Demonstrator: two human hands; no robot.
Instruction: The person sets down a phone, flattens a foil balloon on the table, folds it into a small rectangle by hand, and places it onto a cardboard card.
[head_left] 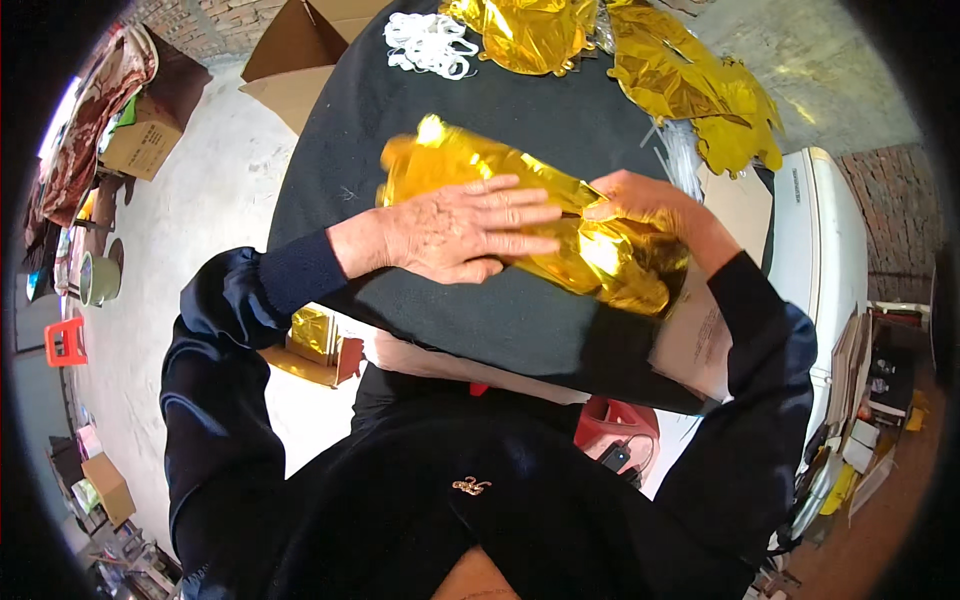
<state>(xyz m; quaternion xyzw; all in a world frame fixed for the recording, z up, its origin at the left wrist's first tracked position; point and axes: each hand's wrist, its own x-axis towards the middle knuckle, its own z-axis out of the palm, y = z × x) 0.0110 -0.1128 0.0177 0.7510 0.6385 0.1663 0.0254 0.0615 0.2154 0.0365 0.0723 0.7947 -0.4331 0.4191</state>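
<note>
A shiny gold foil balloon [600, 255], flat and folded lengthwise, lies slantwise across the black cloth-covered table [450, 320]. My left hand [450, 230] rests on its middle, palm down with fingers stretched out. At its right part my right hand [652, 212] pinches the foil between thumb and fingers, where it creases and bunches. The far left end of the foil is slightly blurred. More flat gold foil balloons [690, 85] lie at the table's far right edge, and another gold foil pile [535, 38] is at the far middle.
A tangle of white bands [430, 45] lies at the far left of the table. Thin clear straws [683, 155] lie at the right. Cardboard boxes [290, 90] stand beyond the table. A white appliance [825, 250] borders it on the right. A small box [345, 362] with gold packets sits below left.
</note>
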